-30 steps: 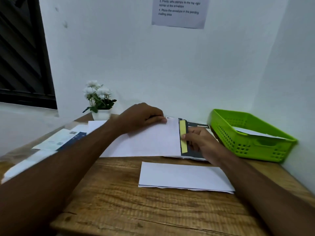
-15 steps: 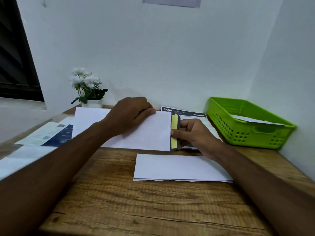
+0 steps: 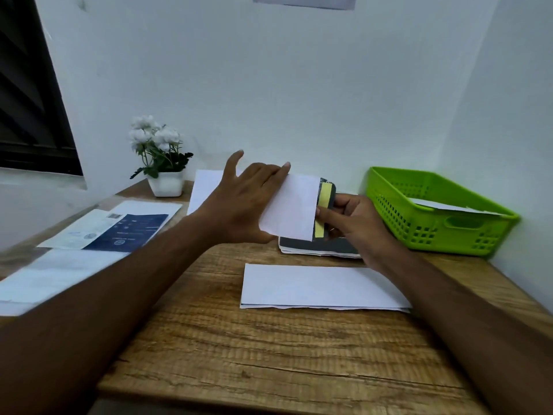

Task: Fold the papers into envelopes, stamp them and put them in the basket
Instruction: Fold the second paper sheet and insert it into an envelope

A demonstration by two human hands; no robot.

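Centre frame: left hand point(image 3: 239, 205) grip wide, straight fingers flat on white sheet point(image 3: 291, 211); right hand point(image 3: 356, 226) grip pinching yellow-striped dark envelope point(image 3: 324, 202)

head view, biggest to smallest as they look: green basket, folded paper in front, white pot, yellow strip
1. green basket
2. folded paper, though it lies nearer
3. white pot and yellow strip: about alike, unranked

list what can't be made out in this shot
Head view:
- wall notice: cut off by the top edge.
- paper in the basket: mostly behind its wall.
- most fingers of the left hand: hidden behind the white sheet.
- blue leaflet print: too small.
- dark stack: partly under the right hand, pinching the yellow strip.
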